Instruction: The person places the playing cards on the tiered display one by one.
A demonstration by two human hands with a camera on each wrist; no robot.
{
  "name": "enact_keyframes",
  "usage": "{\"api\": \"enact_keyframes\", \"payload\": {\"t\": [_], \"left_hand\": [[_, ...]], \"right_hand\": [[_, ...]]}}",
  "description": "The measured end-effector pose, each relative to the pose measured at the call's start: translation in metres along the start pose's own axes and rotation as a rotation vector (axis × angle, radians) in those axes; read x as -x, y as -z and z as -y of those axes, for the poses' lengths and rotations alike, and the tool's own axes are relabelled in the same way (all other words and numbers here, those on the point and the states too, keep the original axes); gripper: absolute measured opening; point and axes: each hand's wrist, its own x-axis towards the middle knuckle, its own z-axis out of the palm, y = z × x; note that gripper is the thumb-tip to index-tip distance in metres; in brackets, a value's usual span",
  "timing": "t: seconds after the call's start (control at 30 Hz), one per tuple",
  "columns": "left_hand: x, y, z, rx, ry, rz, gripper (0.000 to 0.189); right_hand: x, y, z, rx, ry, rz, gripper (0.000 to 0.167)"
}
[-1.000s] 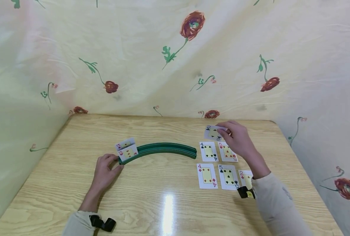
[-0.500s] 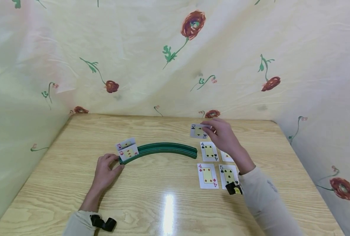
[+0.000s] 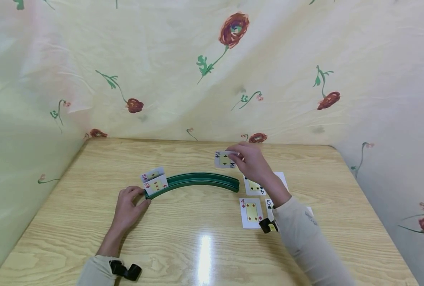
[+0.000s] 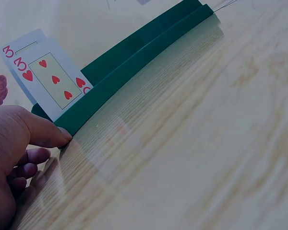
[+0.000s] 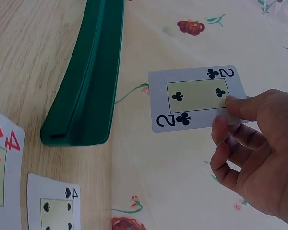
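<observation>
- Right hand point(image 3: 252, 162) pinches the two of clubs point(image 5: 197, 98) by one short edge, thumb on the face and fingers behind, so the printed side stays readable and the rest of the card hangs free in the air.
- In the head view that card point(image 3: 224, 159) sits above the tabletop point(image 3: 72, 222), just past the right end of the green card rack point(image 3: 197, 179), at about 1 o'clock from the rack's middle.
- The edge pinch leaves the card's long side clear, which would suit sliding it into a slot, as I judge it.
- Left hand point(image 3: 128, 208) rests at the rack's left end, at 9 o'clock, thumb tip pressed to the green front wall point(image 4: 86, 117) and the other fingers loosely curled on the wood; nothing is grasped, it simply steadies the rack.
- Right beside that thumb, a three of hearts point(image 4: 50, 84) stands tilted back in the groove, with another three behind it, faces toward the person so the ranks read at a glance.
- The rack is a curved arc, bowed away from the person, with stepped grooves along it.
- At 4 o'clock from the rack, loose cards lie face up in rows: a four of spades point(image 3: 255, 186), a four of diamonds point(image 3: 251, 213), and a five partly hidden by the right sleeve point(image 3: 297, 234).
- A flowered cloth point(image 3: 212, 71) hangs behind the table.
</observation>
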Motion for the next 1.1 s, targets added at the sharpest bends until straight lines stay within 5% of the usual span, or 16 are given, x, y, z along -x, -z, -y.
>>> {"api": "enact_keyframes", "payload": {"t": [1.1], "left_hand": [[0.004,0.001,-0.004,-0.016,0.012,0.006,0.032]], "right_hand": [[-0.036,-0.048,0.045,-0.064,-0.031,0.146,0.022]]}}
